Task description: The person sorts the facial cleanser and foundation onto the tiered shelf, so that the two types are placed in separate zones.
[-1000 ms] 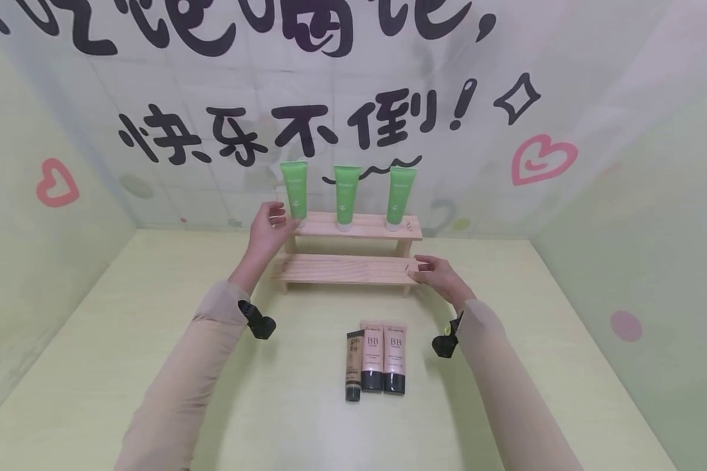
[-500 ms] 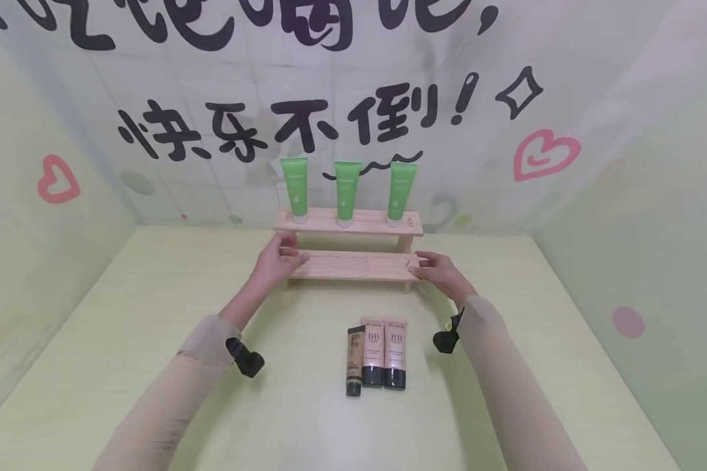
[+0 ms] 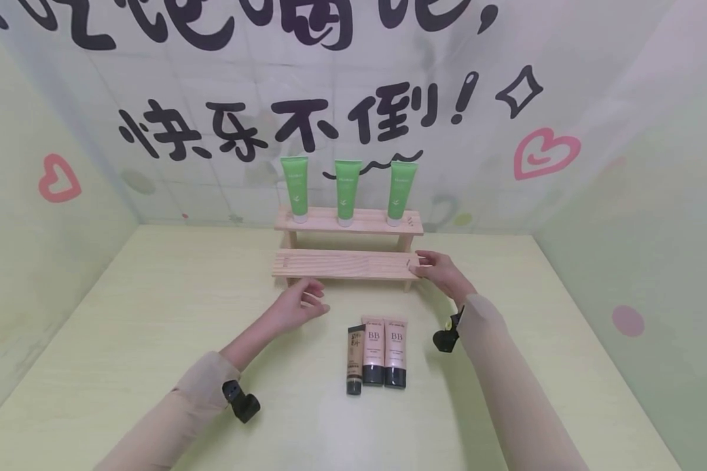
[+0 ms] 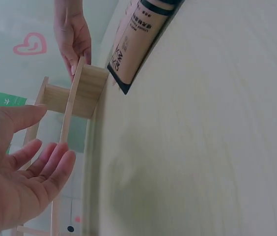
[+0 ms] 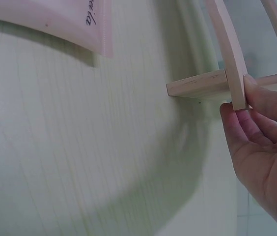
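Note:
My right hand [image 3: 444, 273] grips the right end of the lower step of a two-tier wooden stand [image 3: 347, 263]; in the right wrist view the thumb lies on top of the board [image 5: 231, 59] with fingers below it. In front of the stand's left part, my left hand [image 3: 294, 306] hangs over the table, holding nothing, its fingers loosely bent. To its right lie a brown tube with a dark cap [image 3: 355, 360] and two pink BB cream tubes [image 3: 374, 353], side by side. Three green tubes [image 3: 345, 193] stand upright, caps down, on the upper step.
The pale wooden table [image 3: 171, 314] runs back to a wall [image 3: 224, 183] with black lettering. Side walls rise at the left [image 3: 29, 261] and right [image 3: 642, 261]. The stand is close to the back wall.
My left hand has left the stand's upper left end, passed the lower step and come forward toward the lying tubes. My right hand has stayed on the lower step; the tubes keep their places.

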Motion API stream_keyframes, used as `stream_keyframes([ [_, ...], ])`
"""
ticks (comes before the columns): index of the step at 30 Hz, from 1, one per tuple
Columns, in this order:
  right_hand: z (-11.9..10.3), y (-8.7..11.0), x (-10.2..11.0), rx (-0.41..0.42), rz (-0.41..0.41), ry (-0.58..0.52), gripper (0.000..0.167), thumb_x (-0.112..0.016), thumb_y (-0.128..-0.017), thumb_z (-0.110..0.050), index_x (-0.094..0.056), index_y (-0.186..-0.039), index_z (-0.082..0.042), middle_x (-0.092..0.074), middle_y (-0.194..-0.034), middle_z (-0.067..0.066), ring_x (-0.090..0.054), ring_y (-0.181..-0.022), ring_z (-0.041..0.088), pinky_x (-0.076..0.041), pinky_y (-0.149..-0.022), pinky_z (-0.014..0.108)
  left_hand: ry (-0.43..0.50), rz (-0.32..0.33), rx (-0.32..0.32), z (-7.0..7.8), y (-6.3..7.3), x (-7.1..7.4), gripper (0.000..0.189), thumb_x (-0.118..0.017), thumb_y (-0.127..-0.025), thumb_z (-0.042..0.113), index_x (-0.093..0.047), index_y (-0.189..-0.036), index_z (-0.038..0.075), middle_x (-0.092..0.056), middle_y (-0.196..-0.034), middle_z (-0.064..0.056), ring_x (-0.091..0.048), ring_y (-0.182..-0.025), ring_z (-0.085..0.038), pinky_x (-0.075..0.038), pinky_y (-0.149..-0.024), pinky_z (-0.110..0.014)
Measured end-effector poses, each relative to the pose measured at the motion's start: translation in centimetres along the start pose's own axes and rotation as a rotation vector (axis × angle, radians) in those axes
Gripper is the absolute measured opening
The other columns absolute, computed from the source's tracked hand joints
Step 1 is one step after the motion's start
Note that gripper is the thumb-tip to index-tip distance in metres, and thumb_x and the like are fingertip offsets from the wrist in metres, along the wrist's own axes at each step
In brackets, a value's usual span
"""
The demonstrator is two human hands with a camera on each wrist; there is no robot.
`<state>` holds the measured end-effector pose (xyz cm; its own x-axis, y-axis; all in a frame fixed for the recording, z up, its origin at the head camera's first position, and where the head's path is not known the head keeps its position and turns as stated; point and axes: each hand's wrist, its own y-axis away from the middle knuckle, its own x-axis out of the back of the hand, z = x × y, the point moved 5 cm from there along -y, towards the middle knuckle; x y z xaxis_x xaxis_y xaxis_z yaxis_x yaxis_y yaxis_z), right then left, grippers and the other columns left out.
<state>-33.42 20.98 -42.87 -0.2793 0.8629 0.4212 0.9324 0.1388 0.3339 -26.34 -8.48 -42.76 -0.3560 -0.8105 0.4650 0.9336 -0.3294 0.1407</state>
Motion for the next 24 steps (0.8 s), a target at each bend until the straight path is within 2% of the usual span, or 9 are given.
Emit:
stream_keyframes([
  [6, -0.3, 0.2, -0.1, 0.001, 0.006, -0.025, 0.062, -0.053, -0.091, -0.013, -0.023, -0.143, -0.003, -0.031, -0.142, 0.026, -0.036, -0.129, 0.037, -0.03, -0.11, 0.047, -0.033, -0.032, -0.026, -0.1, 1.1, -1.7, 0.044, -0.066, -0.082, 0.017, -0.048, -0.119, 0.001, -0.057, -0.112, -0.015, -0.059, -0.098, -0.022, -0.054, -0.082, -0.031],
  [14, 0.0, 0.0, -0.2, 0.002, 0.008, -0.037, 0.062, -0.054, -0.091, -0.014, -0.022, -0.144, -0.004, -0.032, -0.142, 0.026, -0.036, -0.129, 0.036, -0.031, -0.11, 0.046, -0.055, -0.086, 0.017, -0.6, 2.1, -3.8, 0.045, -0.068, -0.081, 0.021, -0.049, -0.118, 0.005, -0.059, -0.108, -0.009, -0.059, -0.095, -0.018, -0.054, -0.078, -0.03],
  [19, 0.2, -0.1, -0.1, -0.018, 0.015, -0.029, 0.063, -0.055, -0.091, -0.016, -0.023, -0.144, -0.005, -0.031, -0.142, 0.025, -0.035, -0.13, 0.036, -0.03, -0.111, 0.046, -0.099, -0.125, 0.058, -0.7, 2.6, -5.2, 0.06, -0.069, -0.08, 0.026, -0.042, -0.129, 0.002, -0.059, -0.11, -0.01, -0.06, -0.096, -0.02, -0.054, -0.078, -0.033],
  [24, 0.3, -0.2, -0.2, -0.028, 0.02, -0.027, 0.062, -0.055, -0.091, -0.017, -0.024, -0.144, -0.006, -0.031, -0.142, 0.025, -0.037, -0.129, 0.036, -0.031, -0.11, 0.046, -0.096, -0.116, 0.103, -0.8, 2.9, -6.7, 0.076, -0.072, -0.076, 0.029, -0.034, -0.134, -0.003, -0.053, -0.119, -0.016, -0.058, -0.098, -0.023, -0.054, -0.078, -0.035],
])
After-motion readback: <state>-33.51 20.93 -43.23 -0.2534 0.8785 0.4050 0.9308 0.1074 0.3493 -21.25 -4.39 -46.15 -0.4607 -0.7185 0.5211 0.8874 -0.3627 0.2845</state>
